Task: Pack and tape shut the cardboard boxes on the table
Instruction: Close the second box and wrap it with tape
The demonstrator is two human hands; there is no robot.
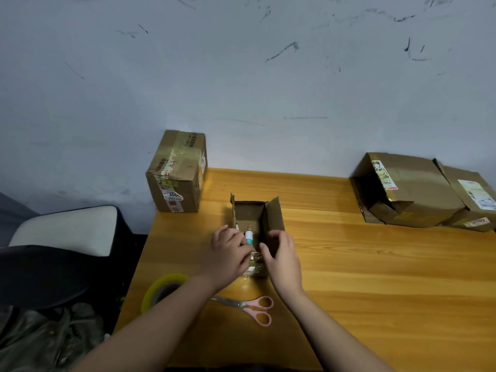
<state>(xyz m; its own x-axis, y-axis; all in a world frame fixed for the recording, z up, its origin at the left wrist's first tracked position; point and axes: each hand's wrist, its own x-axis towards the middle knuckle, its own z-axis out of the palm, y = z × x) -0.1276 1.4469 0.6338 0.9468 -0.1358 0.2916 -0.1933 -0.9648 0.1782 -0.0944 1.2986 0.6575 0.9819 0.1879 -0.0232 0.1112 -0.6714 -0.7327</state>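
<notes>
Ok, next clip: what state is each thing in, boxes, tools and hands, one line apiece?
Small open cardboard box: flaps up, pens inside.
White-and-teal pen: lying inside the small box.
Tall taped cardboard box: sealed, upright at table's far left corner.
Two flat cardboard boxes: lying against the wall, one end flap loose.
Yellowish tape roll: flat on table, unused.
Pink-handled scissors: closed, lying on table.
Left hand: curled over the box's left flap.
Right hand: holds the right flap.
</notes>
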